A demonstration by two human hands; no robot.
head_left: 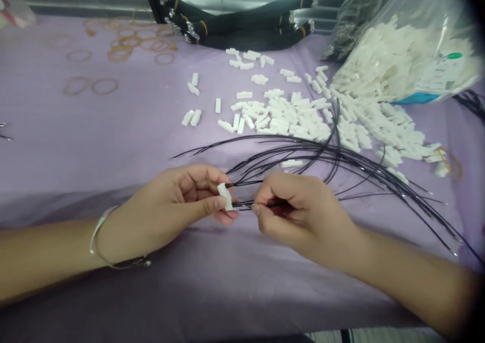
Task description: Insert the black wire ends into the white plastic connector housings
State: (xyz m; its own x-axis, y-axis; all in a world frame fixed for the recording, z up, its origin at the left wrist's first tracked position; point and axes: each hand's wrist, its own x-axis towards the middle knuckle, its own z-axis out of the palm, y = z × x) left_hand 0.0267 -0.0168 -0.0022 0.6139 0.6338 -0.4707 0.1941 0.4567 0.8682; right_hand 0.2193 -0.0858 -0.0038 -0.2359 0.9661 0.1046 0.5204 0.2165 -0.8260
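My left hand (178, 204) pinches a small white plastic connector (225, 195) between thumb and fingers, just above the purple cloth. My right hand (299, 211) is closed on thin black wires (341, 158), their ends pointing at the connector. The wires fan out to the right across the cloth. A metal bangle (99, 232) sits on my left wrist.
A heap of loose white connectors (303, 115) lies beyond the hands, spilling from a clear plastic bag (409, 55) at the right. Bundled black cables (242, 25) lie at the back. Rubber bands (129, 42) are scattered at the far left on the purple cloth (94, 146).
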